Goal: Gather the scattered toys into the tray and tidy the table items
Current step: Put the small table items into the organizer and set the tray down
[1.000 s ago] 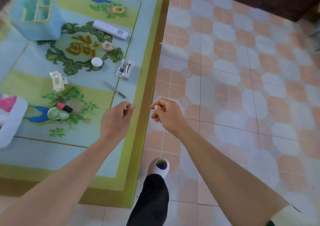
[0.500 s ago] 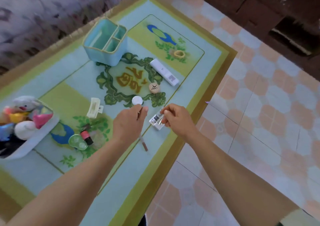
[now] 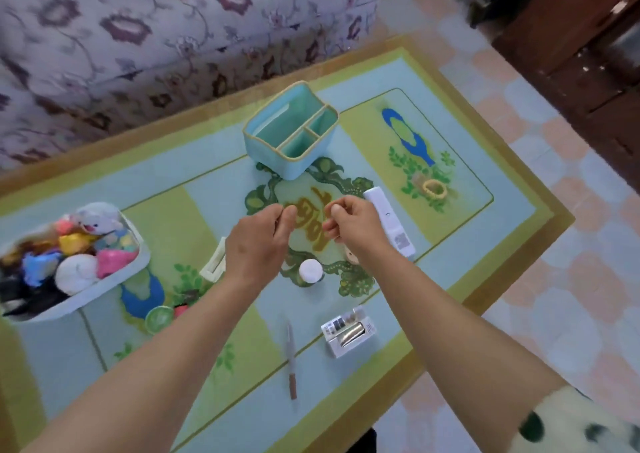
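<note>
A white tray (image 3: 140, 256) at the table's left holds several soft toys (image 3: 86, 244). My left hand (image 3: 258, 241) and my right hand (image 3: 353, 225) hover side by side over the middle of the table, fingers loosely curled, holding nothing. Loose items lie around them: a white remote (image 3: 389, 222) just right of my right hand, a white round cap (image 3: 310, 270) below the hands, and a white hair clip (image 3: 214, 262) partly hidden by my left wrist. Near the front edge lie a thin knife-like tool (image 3: 291, 359) and a small box (image 3: 348, 333).
A teal divided organizer (image 3: 294, 133) stands behind the hands. A yellow ring (image 3: 433, 189) lies at the far right, a green round item (image 3: 158, 318) and a red tube (image 3: 180, 310) near the tray. A floral sofa (image 3: 138, 19) runs behind the table, with tiled floor (image 3: 571, 314) to the right.
The view has swung from the floor beside the table to above it. Both hands have moved from the table's edge to over its centre, keeping the same curled pose.
</note>
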Motion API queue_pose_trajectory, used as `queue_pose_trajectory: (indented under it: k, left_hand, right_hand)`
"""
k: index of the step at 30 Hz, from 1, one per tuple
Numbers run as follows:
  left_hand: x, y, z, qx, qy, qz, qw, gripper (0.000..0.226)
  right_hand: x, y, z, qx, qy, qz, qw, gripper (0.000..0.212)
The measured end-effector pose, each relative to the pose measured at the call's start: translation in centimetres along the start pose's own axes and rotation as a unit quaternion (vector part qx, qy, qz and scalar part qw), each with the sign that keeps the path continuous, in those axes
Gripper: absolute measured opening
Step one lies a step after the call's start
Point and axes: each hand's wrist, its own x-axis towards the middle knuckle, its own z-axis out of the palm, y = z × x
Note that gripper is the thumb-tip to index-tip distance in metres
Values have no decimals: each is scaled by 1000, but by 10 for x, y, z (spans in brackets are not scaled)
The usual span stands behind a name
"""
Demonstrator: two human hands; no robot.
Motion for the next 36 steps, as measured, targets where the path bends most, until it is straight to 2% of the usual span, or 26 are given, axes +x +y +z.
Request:
queue_pose_trajectory:
  k: [7,11,18,23,27,32,36]
  left_hand:
    - [54,3,43,3,44,-77,996,44]
    - [78,7,59,-3,69,-95,993,43]
    - [92,-3,58,-2,87,-113,990,36]
    - [102,-5,61,-4,95,-121,988,33]
    - [108,0,62,-6,91,-109,990,33]
    - [116,5,57,2,101,-84,991,27]
    - [123,13,54,-13,121,-114,986,23]
  right_hand:
    - [111,-10,7,2,-37,86,996,15]
    - [151,-21,22,-7,-69,125,990,26]
    - [185,-45,49,60,-79,202,974,59]
    - [196,-39,56,75,-69,211,972,47]
    - [201,-35,53,61,-57,216,973,54]
    - [196,-25,21,-37,-75,156,984,41]
    - [179,-19,-18,-75,-113,111,984,44]
